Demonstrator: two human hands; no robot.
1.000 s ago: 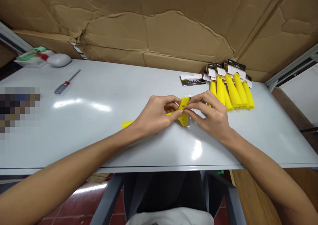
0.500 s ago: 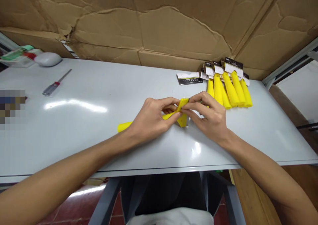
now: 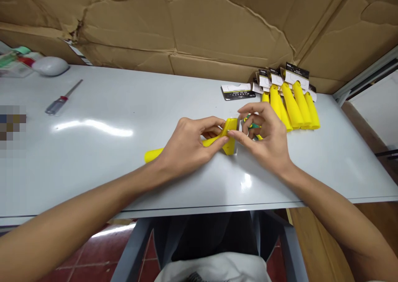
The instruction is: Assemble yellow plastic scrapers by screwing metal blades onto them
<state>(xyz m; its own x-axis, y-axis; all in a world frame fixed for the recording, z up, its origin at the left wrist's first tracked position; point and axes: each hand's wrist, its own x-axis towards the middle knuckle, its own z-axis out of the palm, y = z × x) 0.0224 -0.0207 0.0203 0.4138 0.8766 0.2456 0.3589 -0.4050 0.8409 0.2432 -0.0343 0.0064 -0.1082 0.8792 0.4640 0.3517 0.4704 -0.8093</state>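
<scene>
A yellow scraper with a cylindrical handle and a flared head lies across the table, a thin metal blade along its right edge. My left hand is closed around the neck of it, thumb in front and fingers behind. At the head, the thumb tip of my right hand touches a tiny shiny piece, possibly a screw. The other right fingers are curled and apart from the thumb. Partly hidden behind them is a small green and yellow thing, whose kind I cannot make out.
Several yellow scraper handles with black and white cards lie at the back right, a loose card beside them. A screwdriver and a white rounded object are at left. Cardboard backs the white table.
My right fingers have lifted and spread away from the scraper head, while the thumb stays against it. My left hand keeps its grip. The camera view has shifted slightly.
</scene>
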